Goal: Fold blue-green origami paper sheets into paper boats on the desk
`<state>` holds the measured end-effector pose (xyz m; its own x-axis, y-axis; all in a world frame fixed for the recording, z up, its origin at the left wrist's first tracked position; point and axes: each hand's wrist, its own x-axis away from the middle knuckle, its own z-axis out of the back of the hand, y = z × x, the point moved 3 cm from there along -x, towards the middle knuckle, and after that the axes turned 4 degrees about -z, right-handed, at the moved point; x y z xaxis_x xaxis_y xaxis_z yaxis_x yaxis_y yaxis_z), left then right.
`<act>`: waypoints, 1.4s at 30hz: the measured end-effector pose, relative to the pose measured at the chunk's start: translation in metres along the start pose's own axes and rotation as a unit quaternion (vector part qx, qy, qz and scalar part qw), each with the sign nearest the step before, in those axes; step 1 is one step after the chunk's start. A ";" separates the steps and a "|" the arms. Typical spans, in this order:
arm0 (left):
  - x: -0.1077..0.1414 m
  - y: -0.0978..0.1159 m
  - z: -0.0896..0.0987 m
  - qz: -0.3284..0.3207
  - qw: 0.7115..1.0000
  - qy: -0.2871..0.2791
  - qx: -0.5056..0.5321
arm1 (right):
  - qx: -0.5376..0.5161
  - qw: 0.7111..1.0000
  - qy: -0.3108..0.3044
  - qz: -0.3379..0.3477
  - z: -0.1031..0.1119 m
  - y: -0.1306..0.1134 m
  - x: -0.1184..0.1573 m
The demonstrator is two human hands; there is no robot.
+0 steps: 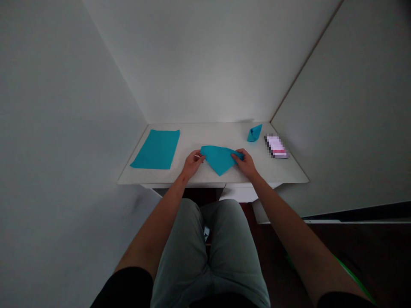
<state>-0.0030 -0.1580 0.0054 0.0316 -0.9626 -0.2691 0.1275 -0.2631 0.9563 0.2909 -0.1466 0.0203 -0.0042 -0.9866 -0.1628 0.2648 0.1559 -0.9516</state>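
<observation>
Between my hands is a folded sheet of blue paper (220, 159), with one corner pointing toward me over the desk. My left hand (193, 163) pinches its left end between thumb and fingers. At the opposite end, my right hand (244, 162) grips the paper, thumb on the near side and fingers behind. The fingers partly cover both ends, so the folds there are hidden. Beyond my right hand stands a small folded blue paper shape (254, 133), pointed at its upper right. A flat blue sheet (157, 149) lies to the left of my left hand.
The white desk (192, 176) sits against walls at the back and left, with a pale panel (346, 111) along its right. A phone (276, 146), blurred out, lies near the right edge. Under the desk top is a white drawer (237, 193), just beyond my knees.
</observation>
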 end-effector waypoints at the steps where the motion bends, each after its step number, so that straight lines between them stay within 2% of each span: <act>1: 0.000 -0.001 0.000 0.001 1.000 -0.003 -0.001 | -0.004 1.000 -0.002 0.000 0.000 -0.001 0.000; 7: -0.001 -0.006 -0.003 0.020 1.000 -0.010 0.018 | -0.007 1.000 -0.015 0.002 0.000 0.000 0.001; 14: -0.002 -0.005 0.001 0.004 0.997 0.075 0.005 | -0.046 0.997 -0.054 0.012 -0.006 0.003 0.002; 18: -0.002 -0.004 0.005 0.020 0.994 0.108 -0.008 | 0.005 0.998 -0.055 0.039 -0.006 -0.002 0.006; 22: -0.002 -0.005 0.010 0.025 0.986 0.160 -0.045 | 0.061 0.993 -0.096 0.036 -0.006 -0.007 0.010; 27: -0.003 -0.008 0.010 0.026 0.987 0.154 -0.023 | 0.072 0.987 -0.139 0.032 -0.010 -0.012 0.014; 35: -0.002 -0.001 0.017 0.042 0.978 0.196 -0.056 | 0.082 0.983 -0.160 0.045 -0.014 -0.021 0.017; 39: -0.002 0.002 0.014 0.055 0.979 0.190 -0.044 | 0.083 0.985 -0.144 0.041 -0.015 -0.015 0.013; 42: -0.002 0.002 0.011 0.060 0.986 0.156 -0.002 | 0.070 0.992 -0.102 0.017 -0.011 -0.008 0.008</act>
<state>-0.0134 -0.1571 0.0087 0.3494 -0.9201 -0.1770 0.1084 -0.1480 0.9830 0.2781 -0.1549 0.0233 0.1990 -0.9722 -0.1234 0.3925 0.1944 -0.8990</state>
